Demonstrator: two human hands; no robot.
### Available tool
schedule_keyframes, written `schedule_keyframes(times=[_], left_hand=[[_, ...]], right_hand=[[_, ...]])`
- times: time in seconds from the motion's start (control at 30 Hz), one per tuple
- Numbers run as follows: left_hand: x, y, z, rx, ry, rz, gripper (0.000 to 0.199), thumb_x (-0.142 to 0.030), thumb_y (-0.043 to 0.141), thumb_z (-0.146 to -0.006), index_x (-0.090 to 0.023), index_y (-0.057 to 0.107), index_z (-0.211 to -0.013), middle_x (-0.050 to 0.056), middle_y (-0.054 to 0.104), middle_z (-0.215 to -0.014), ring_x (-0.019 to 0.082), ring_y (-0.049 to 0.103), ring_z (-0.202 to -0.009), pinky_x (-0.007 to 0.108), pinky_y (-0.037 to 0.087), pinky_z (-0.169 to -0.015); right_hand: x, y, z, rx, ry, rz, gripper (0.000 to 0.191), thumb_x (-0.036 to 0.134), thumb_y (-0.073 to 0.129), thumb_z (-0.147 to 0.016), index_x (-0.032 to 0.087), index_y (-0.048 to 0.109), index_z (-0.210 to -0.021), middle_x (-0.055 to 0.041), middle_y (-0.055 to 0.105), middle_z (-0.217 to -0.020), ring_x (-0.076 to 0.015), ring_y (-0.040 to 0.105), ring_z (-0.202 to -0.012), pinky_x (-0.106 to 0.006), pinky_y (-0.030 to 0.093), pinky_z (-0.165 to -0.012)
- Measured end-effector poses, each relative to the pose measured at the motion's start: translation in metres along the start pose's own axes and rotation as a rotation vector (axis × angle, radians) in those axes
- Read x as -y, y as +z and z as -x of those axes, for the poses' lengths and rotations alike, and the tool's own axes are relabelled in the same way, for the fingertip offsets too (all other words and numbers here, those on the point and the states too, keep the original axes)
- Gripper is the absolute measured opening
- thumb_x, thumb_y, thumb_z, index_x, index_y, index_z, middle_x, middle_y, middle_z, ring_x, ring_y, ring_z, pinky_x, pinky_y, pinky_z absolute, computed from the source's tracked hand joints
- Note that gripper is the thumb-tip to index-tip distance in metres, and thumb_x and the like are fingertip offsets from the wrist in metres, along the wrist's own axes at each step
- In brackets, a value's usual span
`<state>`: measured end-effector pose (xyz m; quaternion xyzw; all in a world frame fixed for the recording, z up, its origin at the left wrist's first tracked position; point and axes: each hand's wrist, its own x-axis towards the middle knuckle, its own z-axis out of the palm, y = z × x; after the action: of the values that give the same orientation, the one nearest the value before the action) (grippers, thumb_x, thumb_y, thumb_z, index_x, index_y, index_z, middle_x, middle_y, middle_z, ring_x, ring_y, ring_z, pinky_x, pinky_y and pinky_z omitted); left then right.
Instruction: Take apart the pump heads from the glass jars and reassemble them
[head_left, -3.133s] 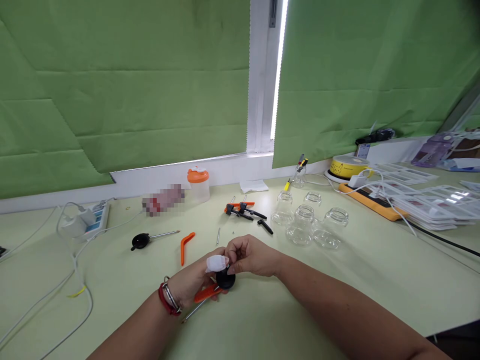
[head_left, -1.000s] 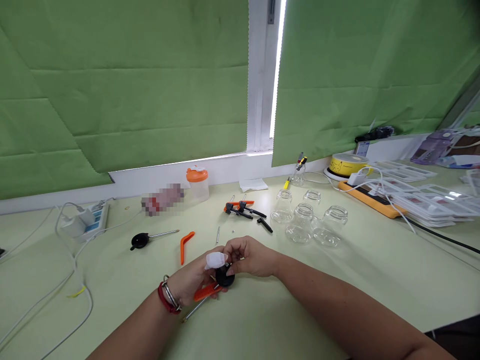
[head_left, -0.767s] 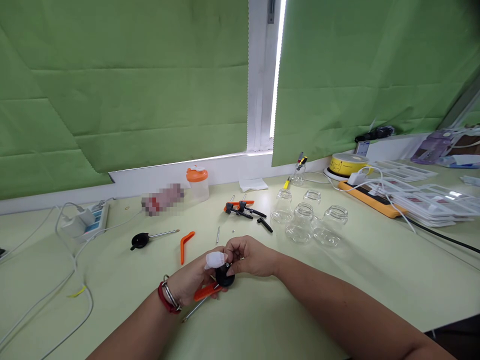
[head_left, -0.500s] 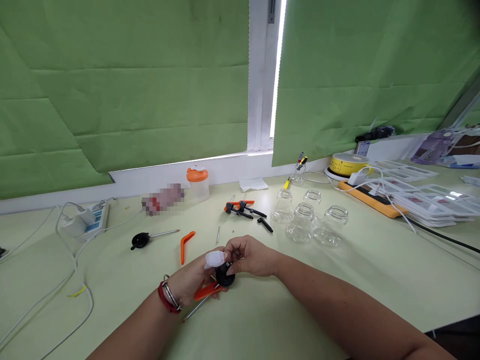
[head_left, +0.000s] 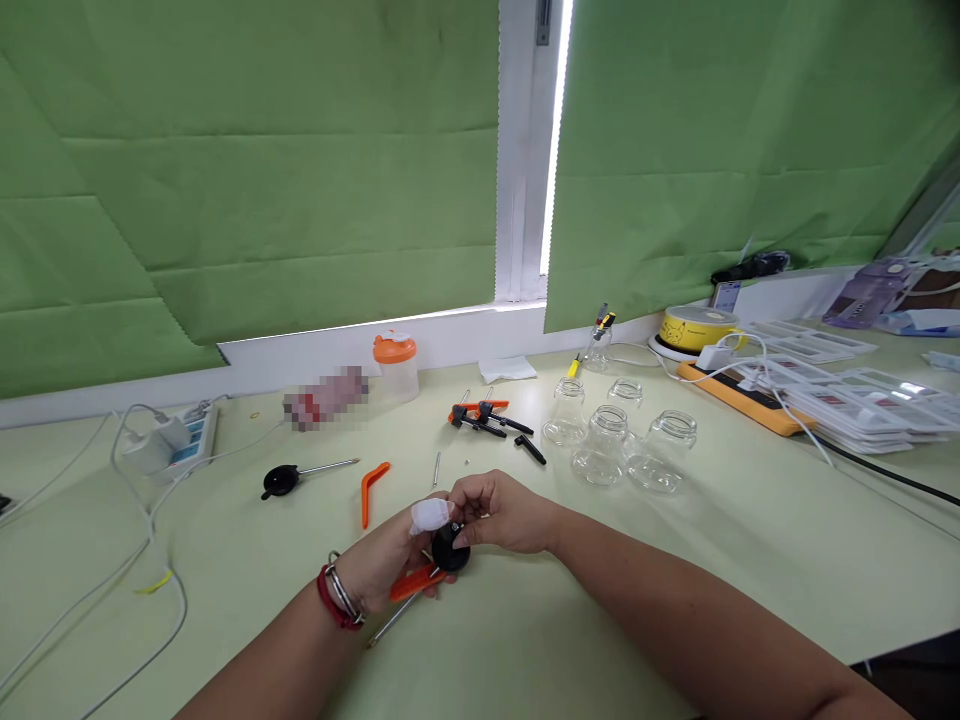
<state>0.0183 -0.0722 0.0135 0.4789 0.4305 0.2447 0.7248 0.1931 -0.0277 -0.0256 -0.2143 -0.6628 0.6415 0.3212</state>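
My left hand (head_left: 397, 560) is closed around a black round cap (head_left: 450, 548) with a thin metal rod (head_left: 393, 618) running toward me, and an orange angled handle (head_left: 412, 583) lies in the same grip. A white wrapping covers my left thumb. From the right, my right hand (head_left: 499, 512) presses its thumb and fingers against the upper side of the cap, where a small metal piece shows. Whatever else its fingertips pinch is hidden. Beyond my hands lie another orange handle (head_left: 370, 490), a metal pin (head_left: 436, 469) and a second black cap with rod (head_left: 281, 480).
Several clear glass jars (head_left: 600, 445) stand to the right. Orange-and-black assembled parts (head_left: 480, 418) and a loose black piece (head_left: 531, 450) lie farther back. An orange-lidded cup (head_left: 396, 368) stands by the wall. A power strip (head_left: 191, 445) and cables are at left, an orange strip (head_left: 742, 398) at right.
Almost nothing differs. The cap and my left hand have shifted very slightly, and my right hand keeps its place against the cap.
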Motion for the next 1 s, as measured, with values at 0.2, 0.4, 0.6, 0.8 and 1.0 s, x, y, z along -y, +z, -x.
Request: schedule_keyframes(times=[0.2, 0.4, 0.6, 0.8, 1.0], left_hand=[[0.0014, -0.0003, -0.0013, 0.013, 0.006, 0.027, 0.04, -0.053, 0.054, -0.073, -0.018, 0.052, -0.092, 0.005, 0.06, -0.077, 0.021, 0.06, -0.066, 0.028, 0.038, -0.051], [0.0031, -0.0024, -0.0012, -0.002, -0.012, 0.02, 0.04, -0.053, 0.055, -0.073, -0.019, 0.052, -0.095, 0.005, 0.06, -0.078, 0.021, 0.06, -0.066, 0.027, 0.039, -0.051], [0.0015, -0.0021, -0.0008, 0.007, 0.0, 0.003, 0.045, -0.055, 0.054, -0.073, -0.018, 0.051, -0.099, 0.005, 0.059, -0.078, 0.022, 0.06, -0.066, 0.029, 0.04, -0.052], [0.0009, -0.0015, -0.0008, 0.008, -0.007, -0.015, 0.044, -0.055, 0.053, -0.074, -0.018, 0.052, -0.097, 0.005, 0.058, -0.078, 0.022, 0.06, -0.068, 0.029, 0.04, -0.053], [-0.0009, 0.0002, 0.0004, 0.041, -0.003, -0.02, 0.04, -0.054, 0.056, -0.072, -0.019, 0.05, -0.091, 0.003, 0.057, -0.076, 0.02, 0.059, -0.066, 0.028, 0.038, -0.053]], right_hand=[[0.0019, 0.0007, -0.0001, -0.009, 0.001, 0.017, 0.031, 0.027, 0.08, -0.056, 0.015, 0.06, -0.075, 0.0032, 0.053, -0.071, -0.009, 0.045, -0.064, -0.025, 0.039, -0.061], [0.0019, 0.0015, 0.0002, -0.02, 0.02, 0.007, 0.033, 0.029, 0.081, -0.055, 0.014, 0.059, -0.073, 0.004, 0.052, -0.068, -0.0088, 0.046, -0.063, -0.025, 0.039, -0.061], [0.0002, 0.0012, 0.0002, -0.02, 0.024, -0.03, 0.032, 0.027, 0.081, -0.055, 0.014, 0.059, -0.074, 0.0035, 0.053, -0.069, -0.0091, 0.048, -0.064, -0.025, 0.041, -0.063], [-0.0009, 0.0012, 0.0, -0.022, 0.031, -0.05, 0.034, 0.028, 0.082, -0.053, 0.014, 0.06, -0.074, 0.0027, 0.055, -0.071, -0.01, 0.05, -0.067, -0.026, 0.043, -0.065], [-0.0003, 0.0024, -0.0001, -0.032, 0.04, -0.073, 0.033, 0.024, 0.082, -0.051, 0.014, 0.061, -0.074, 0.0021, 0.056, -0.074, -0.0106, 0.052, -0.069, -0.027, 0.044, -0.067]])
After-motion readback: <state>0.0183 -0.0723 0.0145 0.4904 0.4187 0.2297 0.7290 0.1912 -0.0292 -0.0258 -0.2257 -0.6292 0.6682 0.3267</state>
